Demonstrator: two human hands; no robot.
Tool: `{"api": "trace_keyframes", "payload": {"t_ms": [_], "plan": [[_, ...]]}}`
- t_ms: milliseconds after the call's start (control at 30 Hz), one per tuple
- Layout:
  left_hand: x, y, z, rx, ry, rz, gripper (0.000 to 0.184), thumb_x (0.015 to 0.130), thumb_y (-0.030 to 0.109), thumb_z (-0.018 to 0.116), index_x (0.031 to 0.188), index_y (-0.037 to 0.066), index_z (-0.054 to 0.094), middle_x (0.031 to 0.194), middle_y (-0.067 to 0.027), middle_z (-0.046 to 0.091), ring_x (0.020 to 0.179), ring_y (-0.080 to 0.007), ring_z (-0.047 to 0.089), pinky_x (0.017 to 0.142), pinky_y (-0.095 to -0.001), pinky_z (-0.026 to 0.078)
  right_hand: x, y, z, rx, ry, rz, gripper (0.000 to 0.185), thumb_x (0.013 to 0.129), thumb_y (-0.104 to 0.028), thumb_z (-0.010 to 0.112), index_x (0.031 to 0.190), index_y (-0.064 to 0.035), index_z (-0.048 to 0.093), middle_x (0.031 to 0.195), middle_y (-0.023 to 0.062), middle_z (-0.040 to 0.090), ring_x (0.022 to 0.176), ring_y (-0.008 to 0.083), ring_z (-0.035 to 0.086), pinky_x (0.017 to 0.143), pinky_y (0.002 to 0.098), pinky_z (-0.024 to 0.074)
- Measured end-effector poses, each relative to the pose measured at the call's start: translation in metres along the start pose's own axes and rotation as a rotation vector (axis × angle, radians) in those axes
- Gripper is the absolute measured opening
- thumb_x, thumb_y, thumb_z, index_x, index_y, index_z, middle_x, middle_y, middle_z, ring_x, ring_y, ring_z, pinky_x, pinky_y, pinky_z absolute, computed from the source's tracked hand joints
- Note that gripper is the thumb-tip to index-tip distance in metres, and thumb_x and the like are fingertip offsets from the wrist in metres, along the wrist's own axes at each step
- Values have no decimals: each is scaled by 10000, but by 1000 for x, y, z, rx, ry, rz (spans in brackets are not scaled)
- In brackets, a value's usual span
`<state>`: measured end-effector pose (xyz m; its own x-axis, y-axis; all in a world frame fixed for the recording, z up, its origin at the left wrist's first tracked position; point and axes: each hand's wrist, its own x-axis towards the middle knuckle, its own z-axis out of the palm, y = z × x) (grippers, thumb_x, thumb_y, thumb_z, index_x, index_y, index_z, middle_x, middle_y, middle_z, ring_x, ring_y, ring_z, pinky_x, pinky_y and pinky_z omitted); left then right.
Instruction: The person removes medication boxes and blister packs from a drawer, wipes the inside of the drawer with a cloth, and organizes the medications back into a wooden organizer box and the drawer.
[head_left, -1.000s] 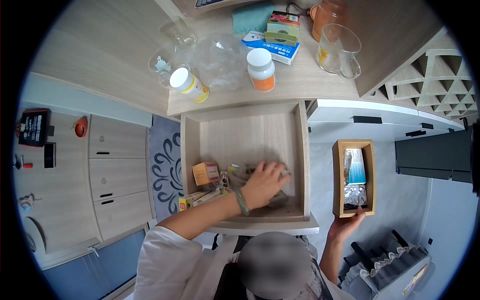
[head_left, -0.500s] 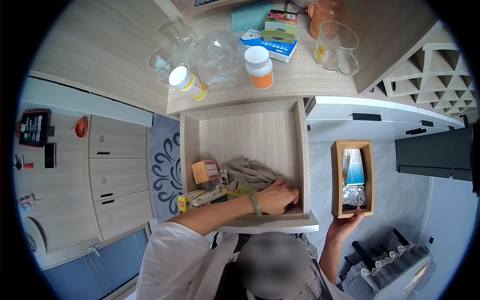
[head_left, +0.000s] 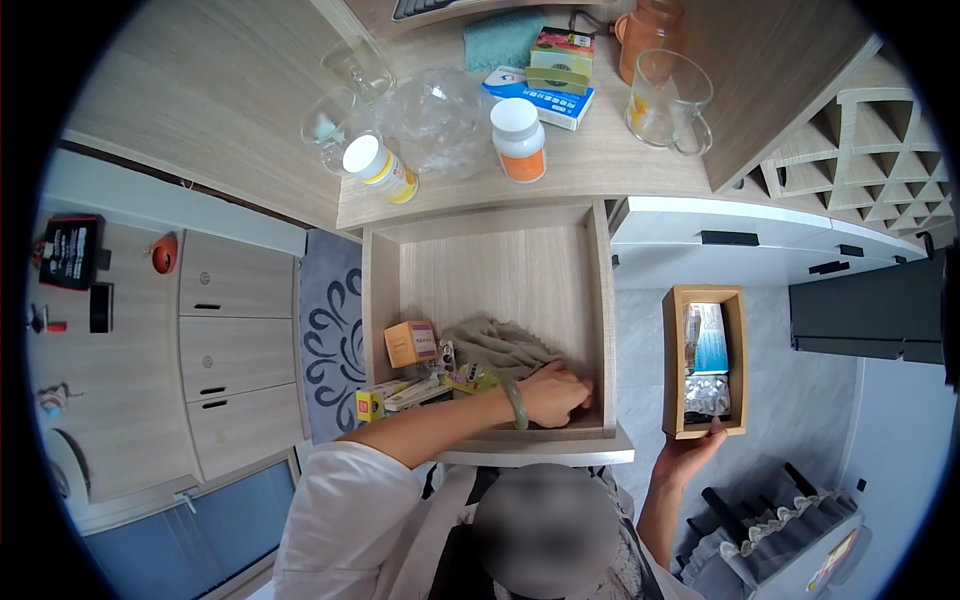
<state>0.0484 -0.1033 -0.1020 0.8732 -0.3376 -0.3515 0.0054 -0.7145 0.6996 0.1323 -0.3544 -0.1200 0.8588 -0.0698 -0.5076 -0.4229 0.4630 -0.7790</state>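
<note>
In the near right corner of the pulled-out drawer point(head_left: 500, 265): left grip point(head_left: 553, 396), curled, back of hand up, just beside the right wall. Fingertips tucked out of sight; cannot tell how far closed or whether holding anything. Crumpled grey-brown cloth point(head_left: 495, 345) right by the knuckles, spread away toward drawer middle. Green bracelet point(head_left: 519, 405) on the left wrist.

Out past the drawer's right side: right grip point(head_left: 688, 457), closed on the near end of an open cardboard box point(head_left: 675, 355), thumb over the rim, other fingers mostly hidden. Inside that box: blue-and-white packet point(head_left: 708, 340) toward the middle, silver blister packs point(head_left: 707, 393) nearer the thumb.

Left side of drawer, well apart from the left grip: small orange box point(head_left: 406, 343), tilted; nearer the front, yellow-ended box point(head_left: 370, 404) among other slim cartons. Yellow-green pack point(head_left: 468, 378) between cartons and left forearm.

On the table beyond the drawer: white bottle with orange label point(head_left: 519, 152), white-capped bottle with yellow label point(head_left: 388, 178), clear plastic bag point(head_left: 435, 120) between and behind them. Farther right, glass mug point(head_left: 665, 95); blue-and-white carton point(head_left: 560, 110) behind the orange-label bottle.
</note>
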Motion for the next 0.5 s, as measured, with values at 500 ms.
{"api": "trace_keyframes", "payload": {"t_ms": [500], "plan": [[10,-27,17,249,266,458,126,800,109,567,899,49,617,869,-107,601,940,-279,612,878,-365,521,2,0,7,-22,-13,-10,495,957,-380,457,1367,-109,409,1268,37,544,1107,160,561,875,324,476]]}}
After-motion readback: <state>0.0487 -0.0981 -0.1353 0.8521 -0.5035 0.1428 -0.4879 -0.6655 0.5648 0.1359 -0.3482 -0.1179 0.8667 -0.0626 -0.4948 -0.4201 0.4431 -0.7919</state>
